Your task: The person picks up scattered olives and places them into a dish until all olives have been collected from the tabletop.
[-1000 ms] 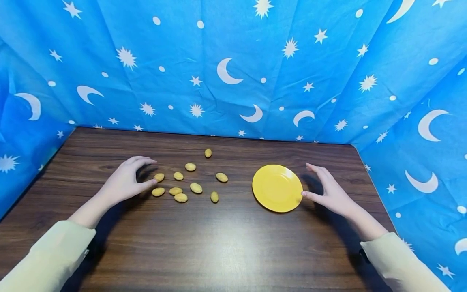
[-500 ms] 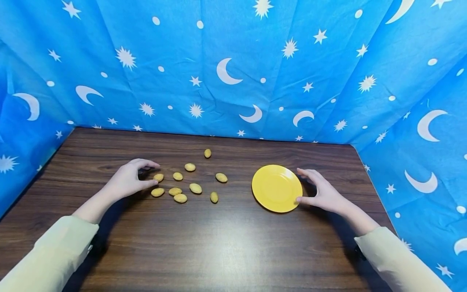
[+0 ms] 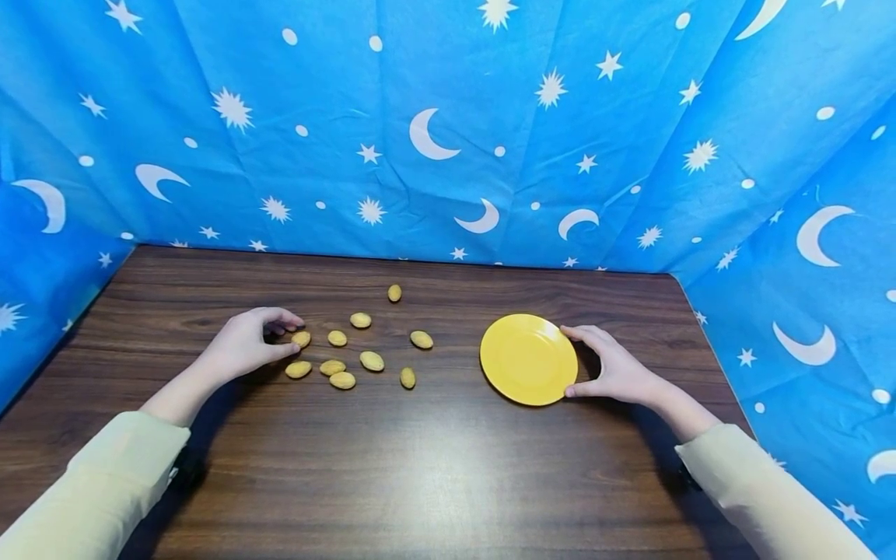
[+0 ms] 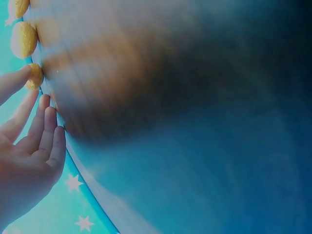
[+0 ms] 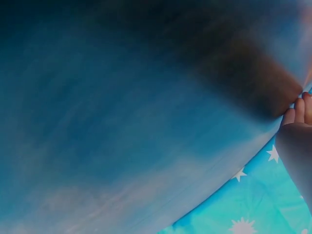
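Several small yellow oval pieces, olive-like in shape, lie scattered on the dark wood table (image 3: 392, 451) in the head view. My left hand (image 3: 241, 342) pinches the leftmost upper yellow oval piece (image 3: 301, 339) between thumb and index finger, still at table level. The left wrist view shows that same oval piece (image 4: 35, 76) between the thumb and index fingertips, the other fingers extended. At the right, my right hand (image 3: 616, 372) grips the right rim of a round yellow plate (image 3: 525, 362), thumb in front and fingers behind. The right wrist view catches only part of the right hand (image 5: 298, 114).
Just below the left hand sits another oval piece (image 3: 298, 369); more lie between it and the plate, one oval piece (image 3: 395, 293) farther back. A blue cloth (image 3: 315, 171) with white moons and stars stands behind the table and along both sides.
My left fingers have closed in around the oval piece. The right hand has moved left and taken hold of the plate's rim. The plate stays put; the head view shifts slightly.
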{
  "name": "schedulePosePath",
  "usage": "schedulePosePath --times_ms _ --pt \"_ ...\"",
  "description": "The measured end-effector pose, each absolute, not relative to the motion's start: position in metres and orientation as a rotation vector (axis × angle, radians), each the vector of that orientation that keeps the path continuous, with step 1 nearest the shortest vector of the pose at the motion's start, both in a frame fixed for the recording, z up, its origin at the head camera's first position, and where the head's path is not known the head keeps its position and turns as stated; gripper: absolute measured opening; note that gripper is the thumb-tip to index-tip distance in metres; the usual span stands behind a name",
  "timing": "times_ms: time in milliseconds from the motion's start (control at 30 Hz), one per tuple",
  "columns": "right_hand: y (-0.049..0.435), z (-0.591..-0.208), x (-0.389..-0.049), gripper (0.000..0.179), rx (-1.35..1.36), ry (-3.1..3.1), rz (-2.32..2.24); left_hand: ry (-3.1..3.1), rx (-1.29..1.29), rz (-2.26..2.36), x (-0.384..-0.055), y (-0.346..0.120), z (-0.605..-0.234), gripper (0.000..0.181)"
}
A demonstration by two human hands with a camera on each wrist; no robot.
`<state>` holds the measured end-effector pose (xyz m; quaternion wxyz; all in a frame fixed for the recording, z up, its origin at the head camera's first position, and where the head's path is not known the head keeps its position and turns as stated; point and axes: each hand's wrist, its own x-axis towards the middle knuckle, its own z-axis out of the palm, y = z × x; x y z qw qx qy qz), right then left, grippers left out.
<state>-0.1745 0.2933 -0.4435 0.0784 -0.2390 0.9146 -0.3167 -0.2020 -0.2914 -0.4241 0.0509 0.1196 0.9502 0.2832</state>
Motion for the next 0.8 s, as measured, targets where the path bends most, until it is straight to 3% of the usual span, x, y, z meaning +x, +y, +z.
schedulePosePath --times_ms 400,800 --pt "0.2982 -0.446 -0.1788 0.096 -0.721 2.7 -0.986 2.869 0.352 0.878 -0.2045 -0.2842 -0.4205 0.024" --pt "0.2985 -0.4473 -0.1798 0.096 -0.685 2.641 -1.034 2.859 0.327 0.971 -0.1965 -0.283 -0.416 0.026"
